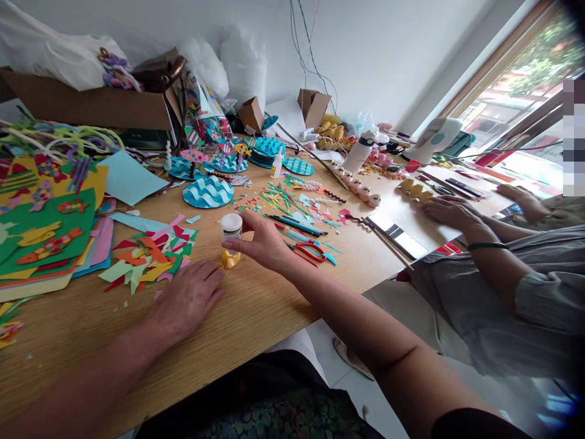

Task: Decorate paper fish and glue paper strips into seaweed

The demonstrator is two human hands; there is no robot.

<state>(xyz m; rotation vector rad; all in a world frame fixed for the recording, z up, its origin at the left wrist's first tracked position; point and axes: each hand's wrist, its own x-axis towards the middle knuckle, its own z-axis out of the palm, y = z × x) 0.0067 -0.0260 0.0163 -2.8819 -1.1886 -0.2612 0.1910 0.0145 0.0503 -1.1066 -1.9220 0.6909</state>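
Jar with white lid [231, 225], small, one: upright in the grasp of the right hand [264, 244], over the near part of the wooden table [256, 317]. Gripped round the sides, probably to steady it and leave the lid free. Whether its base touches the wood, I cannot tell from where I stand.

Yellow piece [230, 260], small, one: just below the jar, beside the left fingertips; apparently placed there so that either hand reaches it without stretching.

Paper scraps [153, 253], assorted colours: heaped beyond the left hand [188, 297], pushed aside, I would judge, to leave the hands working room.

Red-handled scissors [311, 250], one pair, and dark pencils [299, 225]: lying past the right wrist, likely for easy reach.

Blue wavy disc [208, 192], and a slim white bottle [276, 164] standing farther back: both out of the hands' way.

Right hand, pose: forearm slanting in from the lower right, wrist raised a little, thumb across the jar's near side, fingers round behind.

Left hand, pose: palm down on the wood, fingers together and slightly bent, relaxed, nothing visible in its hold. Contact with the yellow piece: uncertain.

Co-worker's hand [450, 214], at right: laid flat over a pale board, well apart from these two.
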